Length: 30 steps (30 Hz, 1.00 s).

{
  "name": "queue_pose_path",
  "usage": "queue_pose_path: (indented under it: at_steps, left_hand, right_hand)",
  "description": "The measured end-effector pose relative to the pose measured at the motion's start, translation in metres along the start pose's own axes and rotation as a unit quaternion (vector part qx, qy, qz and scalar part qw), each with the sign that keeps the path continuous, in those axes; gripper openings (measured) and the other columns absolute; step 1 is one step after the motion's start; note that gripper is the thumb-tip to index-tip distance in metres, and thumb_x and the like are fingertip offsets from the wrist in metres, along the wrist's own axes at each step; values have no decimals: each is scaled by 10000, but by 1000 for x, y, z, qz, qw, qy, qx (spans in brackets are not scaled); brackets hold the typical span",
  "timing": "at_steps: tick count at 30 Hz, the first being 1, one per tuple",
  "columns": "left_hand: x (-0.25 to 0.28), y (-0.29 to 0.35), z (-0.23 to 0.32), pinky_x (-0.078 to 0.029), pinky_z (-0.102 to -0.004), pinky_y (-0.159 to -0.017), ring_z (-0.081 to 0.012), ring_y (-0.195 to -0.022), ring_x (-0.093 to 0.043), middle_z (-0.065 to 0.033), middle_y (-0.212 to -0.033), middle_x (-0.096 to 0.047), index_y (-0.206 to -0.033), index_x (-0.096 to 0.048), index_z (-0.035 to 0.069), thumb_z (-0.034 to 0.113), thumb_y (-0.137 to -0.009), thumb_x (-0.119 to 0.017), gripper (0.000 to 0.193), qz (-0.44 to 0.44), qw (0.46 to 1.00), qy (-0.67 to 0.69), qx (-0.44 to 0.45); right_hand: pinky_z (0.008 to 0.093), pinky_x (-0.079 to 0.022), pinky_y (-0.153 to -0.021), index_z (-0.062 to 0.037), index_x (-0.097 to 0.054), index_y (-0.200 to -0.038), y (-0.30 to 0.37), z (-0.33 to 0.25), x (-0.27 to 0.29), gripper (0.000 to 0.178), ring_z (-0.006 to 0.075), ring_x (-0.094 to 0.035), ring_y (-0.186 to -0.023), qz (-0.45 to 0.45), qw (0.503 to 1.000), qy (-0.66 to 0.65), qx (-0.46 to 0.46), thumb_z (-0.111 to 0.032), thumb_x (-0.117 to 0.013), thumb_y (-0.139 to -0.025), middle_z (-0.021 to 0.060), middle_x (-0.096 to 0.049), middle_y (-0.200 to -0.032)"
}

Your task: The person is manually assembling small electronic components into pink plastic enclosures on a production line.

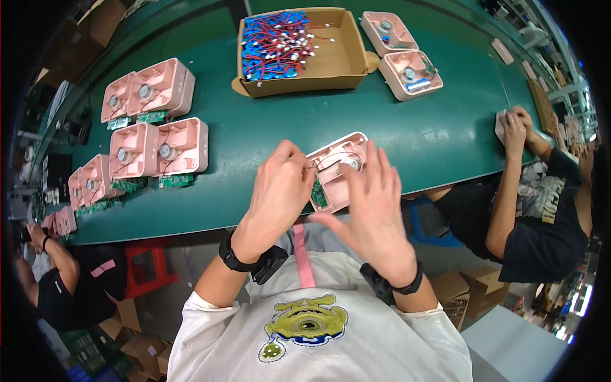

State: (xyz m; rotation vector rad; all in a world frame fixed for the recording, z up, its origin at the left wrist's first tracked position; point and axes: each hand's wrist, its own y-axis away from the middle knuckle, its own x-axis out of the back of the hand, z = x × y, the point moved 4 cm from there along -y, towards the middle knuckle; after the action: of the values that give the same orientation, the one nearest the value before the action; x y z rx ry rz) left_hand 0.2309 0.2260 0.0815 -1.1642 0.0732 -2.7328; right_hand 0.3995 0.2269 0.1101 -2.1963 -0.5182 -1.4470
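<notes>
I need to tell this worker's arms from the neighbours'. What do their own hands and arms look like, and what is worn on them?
Both forearms are bare. The left hand and the right hand wear no gloves. Each wrist carries a black strap: the left strap with a black block attached, the right strap likewise. Short white sleeves end near the elbows.

— What's being worked on?

— A pale pink plastic housing shell with rounded corners, open side up, tilted, its near end beyond the table edge.

— What's inside it?

— A round silver speaker sits just past the right hand's fingertips; a small green circuit board lies at the near-left edge, under the left hand's thumb.

— Held how?

— Pinched at its left rim; the right side is partly hidden.
</notes>
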Motion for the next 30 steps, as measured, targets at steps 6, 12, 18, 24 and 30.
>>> queue_pose_path:
  at_steps: [6,12,18,24,30]
  left_hand:
    - [-3,7,19,-601,-473,-815,-384,-961,-728,-214,-1079,-672,-1021,-735,-71,31,-927,-739,139,6,996,83,-31]
    - [-38,8,28,-594,-459,-880,-395,-1021,-720,-236,-1173,-677,-1160,-683,-54,12,-949,-699,222,-46,964,247,-84]
    - [-4,24,11,-583,-432,-918,-347,-1081,-712,-196,-1229,-686,-1169,-696,-15,-38,-926,-681,244,-17,977,168,-130]
    - [104,70,-51,-555,-447,-844,-354,-984,-666,-175,-1057,-689,-1106,-691,-7,-87,-841,-709,277,280,947,-87,-129]
    - [158,83,-94,-519,-450,-838,-359,-948,-627,-162,-1072,-681,-1139,-680,5,-44,-871,-737,278,380,878,-292,-26]
  right_hand:
    - [634,-340,-1184,-1,-488,-1435,0,12,9,755,557,-310,-1512,-7,997,62,-38,-262,-856,-829,376,-296,-1635]
    - [582,-392,-1161,23,-500,-1407,-2,53,13,736,563,-432,-1422,28,991,69,-115,-230,-850,-811,373,-392,-1573]
    - [493,-501,-1017,68,-506,-1393,-7,81,14,697,451,-605,-1201,121,986,63,-97,-138,-830,-812,290,-601,-1330]
    - [476,-478,-1059,89,-453,-1475,7,167,33,704,444,-596,-1193,184,966,136,-124,-99,-792,-887,269,-609,-1283]
    - [485,-456,-1129,33,-569,-1366,-43,41,25,531,431,-554,-1328,152,987,-6,44,-89,-788,-898,258,-562,-1455]
